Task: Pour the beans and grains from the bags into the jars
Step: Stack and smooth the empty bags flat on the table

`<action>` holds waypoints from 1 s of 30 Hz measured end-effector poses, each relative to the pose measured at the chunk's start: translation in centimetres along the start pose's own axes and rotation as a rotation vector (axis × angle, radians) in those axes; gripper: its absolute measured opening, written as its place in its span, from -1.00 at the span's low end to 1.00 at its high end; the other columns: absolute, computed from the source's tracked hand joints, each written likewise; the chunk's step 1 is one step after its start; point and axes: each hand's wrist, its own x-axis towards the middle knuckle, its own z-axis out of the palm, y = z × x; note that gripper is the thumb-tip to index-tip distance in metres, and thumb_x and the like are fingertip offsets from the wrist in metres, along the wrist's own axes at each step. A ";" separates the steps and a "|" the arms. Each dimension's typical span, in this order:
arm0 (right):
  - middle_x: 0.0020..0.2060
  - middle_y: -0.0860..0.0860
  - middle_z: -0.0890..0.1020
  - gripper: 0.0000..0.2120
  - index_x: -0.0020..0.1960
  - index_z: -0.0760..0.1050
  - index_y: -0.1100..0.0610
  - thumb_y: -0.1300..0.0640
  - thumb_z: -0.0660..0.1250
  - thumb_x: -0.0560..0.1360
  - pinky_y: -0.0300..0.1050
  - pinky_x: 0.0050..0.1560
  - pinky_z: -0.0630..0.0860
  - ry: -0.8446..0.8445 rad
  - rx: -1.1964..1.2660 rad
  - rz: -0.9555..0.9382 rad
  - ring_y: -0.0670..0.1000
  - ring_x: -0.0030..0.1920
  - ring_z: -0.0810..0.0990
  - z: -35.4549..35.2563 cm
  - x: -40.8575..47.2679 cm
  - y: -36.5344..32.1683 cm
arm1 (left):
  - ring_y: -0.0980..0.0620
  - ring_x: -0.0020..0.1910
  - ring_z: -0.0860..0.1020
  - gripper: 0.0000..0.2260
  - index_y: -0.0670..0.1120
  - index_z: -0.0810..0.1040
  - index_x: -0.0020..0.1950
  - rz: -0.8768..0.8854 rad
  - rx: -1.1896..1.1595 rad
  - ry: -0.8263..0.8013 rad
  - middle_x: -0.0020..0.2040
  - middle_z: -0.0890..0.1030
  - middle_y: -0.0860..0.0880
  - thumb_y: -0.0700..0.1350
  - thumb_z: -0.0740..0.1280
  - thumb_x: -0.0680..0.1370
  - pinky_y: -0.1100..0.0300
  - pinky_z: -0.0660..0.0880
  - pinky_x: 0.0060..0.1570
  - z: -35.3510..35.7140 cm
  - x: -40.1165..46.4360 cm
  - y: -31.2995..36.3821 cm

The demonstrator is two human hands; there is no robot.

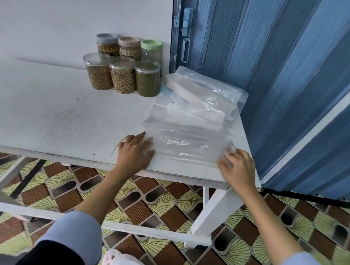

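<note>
Both hands rest on one flattened clear bag at the near right corner of the white table: the left hand lies with fingers spread and straight, pressing the bag's left edge flat, while the right hand has its fingers curled onto the bag's right end, seemingly pinching the plastic, though the film blurs the fingertips. That bag looks empty and lies with its long axis across the table, left to right, spanning the gap between the two hands. Just behind it, towards the blue folding door, sits a loose pile of more clear bags, also apparently emptied. The jars stand in two rows of three at the back against the wall, well apart from the hands and up to the left; the front three are lidless and filled with beans and grains, two at the back are filled, and the green-lidded jar looks empty or nearly so. The left hand is the nearer one to the jars. By my reading the pouring is largely finished, and the hands are smoothing or folding the spent bag.
</note>
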 end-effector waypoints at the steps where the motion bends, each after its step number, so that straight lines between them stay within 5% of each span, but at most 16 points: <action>1: 0.12 0.10 0.65 -0.51 0.15 0.61 0.21 -0.15 0.17 0.52 0.23 0.31 0.27 -0.007 -0.030 -0.034 0.18 0.28 0.48 0.1 -0.2 -0.1 | -0.24 0.26 0.43 -0.54 -0.01 0.58 0.23 0.042 0.002 0.036 0.33 0.50 -0.11 0.12 0.09 0.46 -0.23 0.34 0.17 0.2 -0.3 0.0; 3: 0.19 0.10 0.61 -0.37 0.20 0.58 0.23 -0.24 0.06 0.52 0.26 0.39 0.18 -0.041 -0.061 -0.097 0.16 0.29 0.50 0.4 -0.4 -0.8 | -0.25 0.13 0.53 -0.58 -0.04 0.63 0.13 0.086 0.021 0.044 0.20 0.59 -0.16 0.04 0.09 0.45 -0.24 0.40 0.07 0.3 -0.5 0.2; 6: 0.25 0.13 0.56 -0.36 0.26 0.53 0.26 -0.24 0.05 0.53 0.21 0.39 0.13 -0.082 -0.082 -0.198 0.16 0.30 0.51 0.8 -0.3 -2.4 | -0.21 0.29 0.45 -0.58 -0.08 0.58 0.24 0.046 0.029 0.055 0.30 0.52 -0.20 -0.04 0.12 0.47 -0.22 0.25 0.31 -0.2 -0.2 1.4; 9: 0.34 0.14 0.49 -0.44 0.34 0.45 0.27 -0.12 0.14 0.53 0.12 0.43 0.15 -0.133 -0.053 -0.230 0.13 0.38 0.42 1.0 0.0 -4.3 | -0.06 0.50 0.18 -0.57 -0.05 0.27 0.49 -0.074 0.106 -0.016 0.50 0.26 -0.12 -0.10 0.11 0.60 -0.06 0.00 0.49 -0.2 0.1 2.8; 13: 0.38 0.17 0.44 -0.57 0.39 0.38 0.30 0.16 0.24 0.57 -0.01 0.43 0.21 -0.161 -0.088 -0.309 0.14 0.40 0.38 1.6 0.5 -6.4 | -0.06 0.55 -0.01 -0.51 -0.12 -0.01 0.55 -0.100 0.178 -0.083 0.56 0.05 -0.11 -0.11 0.04 0.65 -0.04 -0.07 0.52 0.2 -0.4 5.0; 17: 0.13 0.26 0.62 -0.56 0.18 0.55 0.36 0.42 0.44 0.31 0.12 0.17 0.50 -0.166 -0.104 -0.335 0.24 0.12 0.61 3.0 0.8 -7.6 | -0.05 0.55 -0.01 -0.49 -0.15 0.09 0.53 0.147 0.165 -0.016 0.56 0.09 -0.11 -0.29 0.10 0.59 0.08 -0.09 0.50 1.1 -0.1 6.5; 20: 0.26 0.25 0.54 -0.53 0.29 0.47 0.34 0.47 0.31 0.39 0.08 0.34 0.36 -0.210 -0.131 -0.319 0.24 0.27 0.51 2.8 1.0 -7.2 | -0.03 0.53 0.11 -0.54 -0.12 0.21 0.51 0.188 0.080 -0.053 0.53 0.21 -0.08 -0.29 0.11 0.60 0.10 0.00 0.50 1.8 0.2 5.7; 24: 0.51 -0.01 0.22 -0.60 0.46 0.29 0.14 0.07 0.00 0.67 -0.09 0.48 -0.06 -0.355 -0.150 -0.275 0.01 0.50 0.19 0.9 0.7 -3.2 | -0.01 0.49 0.23 -0.62 -0.08 0.34 0.45 0.221 -0.025 -0.007 0.46 0.35 -0.04 -0.10 0.05 0.64 0.07 0.08 0.50 1.9 -0.3 2.9; 26: 0.53 -0.07 0.15 -0.34 0.49 0.25 0.07 -0.24 -0.22 0.56 -0.05 0.50 -0.07 -0.501 -0.233 -0.221 0.02 0.51 0.18 -0.7 0.6 -1.5 | 0.00 0.48 0.25 -0.59 -0.08 0.34 0.45 0.250 -0.031 -0.049 0.46 0.34 -0.04 -0.02 0.01 0.64 0.12 0.04 0.46 1.1 -0.6 2.0; 28: 0.49 -0.05 0.23 -0.21 0.38 0.39 0.08 -0.34 -0.24 0.44 -0.06 0.50 -0.15 -0.568 -0.238 -0.176 -0.02 0.50 0.17 -2.5 0.6 -0.6 | -0.03 0.46 0.27 -0.59 -0.11 0.35 0.44 0.270 -0.086 -0.137 0.47 0.33 -0.06 0.00 0.09 0.63 0.12 0.07 0.45 0.4 -0.6 1.5; 30: 0.45 -0.09 0.24 -0.31 0.29 0.49 0.08 -0.33 -0.10 0.48 -0.05 0.50 -0.16 -0.568 -0.163 -0.121 -0.09 0.50 0.09 -3.6 0.7 0.4 | -0.07 0.32 0.44 -0.63 -0.17 0.49 0.32 0.224 -0.269 -0.180 0.34 0.48 -0.10 -0.01 0.18 0.60 0.07 0.31 0.37 -0.6 -0.5 1.3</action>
